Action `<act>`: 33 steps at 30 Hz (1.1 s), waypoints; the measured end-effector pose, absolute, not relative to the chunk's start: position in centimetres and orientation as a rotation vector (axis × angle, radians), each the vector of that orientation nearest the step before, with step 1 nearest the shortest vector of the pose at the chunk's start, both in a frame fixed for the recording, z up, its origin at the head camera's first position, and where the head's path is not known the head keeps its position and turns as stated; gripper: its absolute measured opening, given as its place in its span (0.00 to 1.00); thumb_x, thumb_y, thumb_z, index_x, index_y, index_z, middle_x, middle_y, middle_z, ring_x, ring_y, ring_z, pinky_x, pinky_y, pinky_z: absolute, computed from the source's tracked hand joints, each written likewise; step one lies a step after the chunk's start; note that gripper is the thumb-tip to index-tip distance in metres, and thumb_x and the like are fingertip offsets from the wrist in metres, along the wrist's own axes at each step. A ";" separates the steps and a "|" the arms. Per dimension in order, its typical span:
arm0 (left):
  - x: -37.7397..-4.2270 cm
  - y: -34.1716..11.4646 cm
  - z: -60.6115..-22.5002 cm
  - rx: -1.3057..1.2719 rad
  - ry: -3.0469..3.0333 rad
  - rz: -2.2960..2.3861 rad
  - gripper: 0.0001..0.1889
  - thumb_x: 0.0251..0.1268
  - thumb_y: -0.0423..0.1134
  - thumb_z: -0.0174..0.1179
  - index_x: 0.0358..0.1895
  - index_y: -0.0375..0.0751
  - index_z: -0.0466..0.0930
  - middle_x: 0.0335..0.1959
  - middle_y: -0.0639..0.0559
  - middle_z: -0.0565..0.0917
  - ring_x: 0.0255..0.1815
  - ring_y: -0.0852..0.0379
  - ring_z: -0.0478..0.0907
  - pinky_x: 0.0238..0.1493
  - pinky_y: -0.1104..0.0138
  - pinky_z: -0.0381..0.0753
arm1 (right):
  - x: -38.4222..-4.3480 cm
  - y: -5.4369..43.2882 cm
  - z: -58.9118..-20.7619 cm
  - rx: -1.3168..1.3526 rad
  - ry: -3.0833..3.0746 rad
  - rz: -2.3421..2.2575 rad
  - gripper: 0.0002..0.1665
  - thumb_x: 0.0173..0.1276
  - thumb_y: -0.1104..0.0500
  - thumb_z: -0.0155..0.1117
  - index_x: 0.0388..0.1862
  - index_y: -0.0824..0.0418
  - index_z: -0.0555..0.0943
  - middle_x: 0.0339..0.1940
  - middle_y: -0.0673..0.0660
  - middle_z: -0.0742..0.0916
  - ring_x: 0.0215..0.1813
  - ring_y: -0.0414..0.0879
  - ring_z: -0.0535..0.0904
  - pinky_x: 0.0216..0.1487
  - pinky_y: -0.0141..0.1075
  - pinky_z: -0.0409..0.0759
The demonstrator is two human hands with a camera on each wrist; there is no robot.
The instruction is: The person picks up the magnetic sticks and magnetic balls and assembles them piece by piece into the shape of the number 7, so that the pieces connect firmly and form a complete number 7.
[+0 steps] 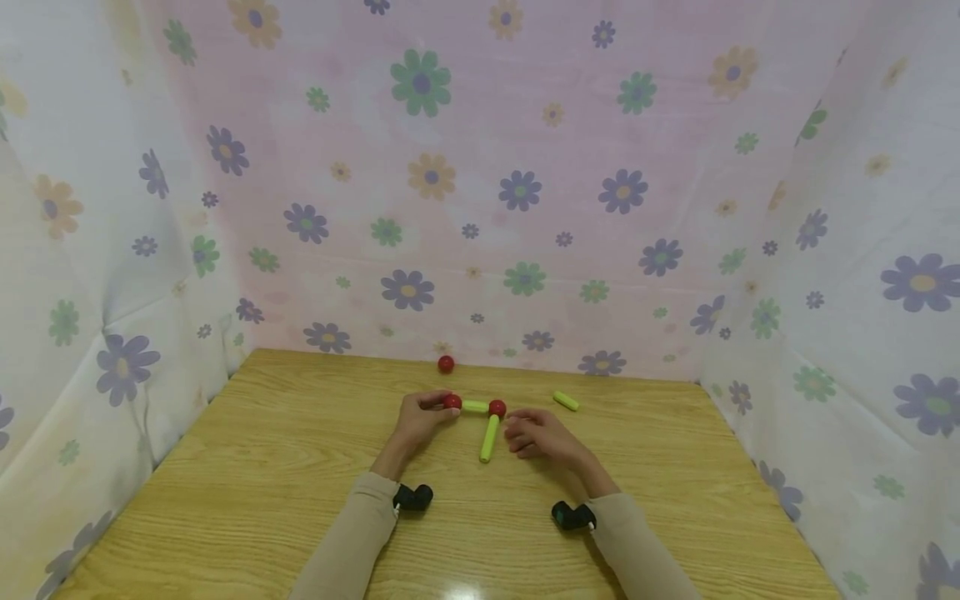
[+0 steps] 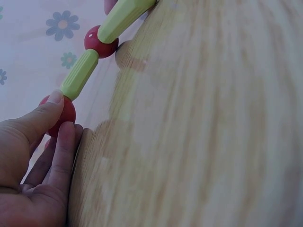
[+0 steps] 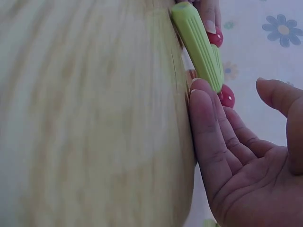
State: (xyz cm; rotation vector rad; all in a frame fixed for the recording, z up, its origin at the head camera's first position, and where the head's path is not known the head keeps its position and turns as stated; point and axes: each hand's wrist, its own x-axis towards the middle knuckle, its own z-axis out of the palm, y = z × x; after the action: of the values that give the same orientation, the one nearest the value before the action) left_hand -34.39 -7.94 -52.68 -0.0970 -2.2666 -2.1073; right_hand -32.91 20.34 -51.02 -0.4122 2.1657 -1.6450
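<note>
Two red balls and two yellow-green rods are joined on the wooden table. My left hand (image 1: 422,419) grips the left red ball (image 2: 66,116) between thumb and fingers. From that ball a short rod (image 2: 79,74) runs to the second red ball (image 1: 497,408), and a longer rod (image 1: 489,439) extends from there toward me. Just right of the second ball is my right hand (image 1: 546,435), its thumb spread away from the fingers and nothing held. In the right wrist view its fingertips (image 3: 202,106) overlap the near end of the joined pieces.
A loose red ball (image 1: 446,364) lies near the table's back edge. Behind the right hand rests a separate short yellow-green rod (image 1: 566,402). Flower-patterned cloth (image 1: 480,208) hangs along the back and both sides of the table (image 1: 247,500).
</note>
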 end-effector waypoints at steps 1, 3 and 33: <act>-34.4 -7.9 -52.7 -0.098 -2.267 -2.106 0.22 0.61 0.29 0.74 0.59 0.29 0.84 0.56 0.34 0.86 0.56 0.41 0.85 0.55 0.61 0.85 | -32.9 20.6 -51.0 -0.422 2.180 -1.639 0.30 0.85 0.54 0.50 0.74 0.75 0.66 0.58 0.71 0.85 0.46 0.46 0.89 0.48 0.38 0.88; -34.5 -7.9 -52.8 -0.099 -2.267 -2.103 0.23 0.61 0.29 0.74 0.59 0.29 0.84 0.56 0.34 0.86 0.56 0.41 0.85 0.56 0.60 0.85 | -32.9 21.0 -50.9 -0.434 2.202 -1.635 0.30 0.86 0.54 0.50 0.74 0.76 0.66 0.59 0.72 0.84 0.47 0.47 0.88 0.48 0.38 0.88; -34.4 -7.9 -52.7 -0.099 -2.260 -2.118 0.22 0.61 0.29 0.74 0.59 0.29 0.84 0.56 0.34 0.86 0.57 0.40 0.84 0.55 0.62 0.85 | -33.7 25.9 -50.4 -0.102 2.481 -1.887 0.24 0.83 0.62 0.54 0.69 0.77 0.73 0.57 0.73 0.85 0.47 0.48 0.84 0.48 0.33 0.85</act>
State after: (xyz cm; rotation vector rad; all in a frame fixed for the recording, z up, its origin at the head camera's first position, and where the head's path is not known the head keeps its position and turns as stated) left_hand -34.40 -7.86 -52.74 -0.0994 -2.2599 -2.1179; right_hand -33.71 25.90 -50.43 -0.1024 2.4812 -1.8872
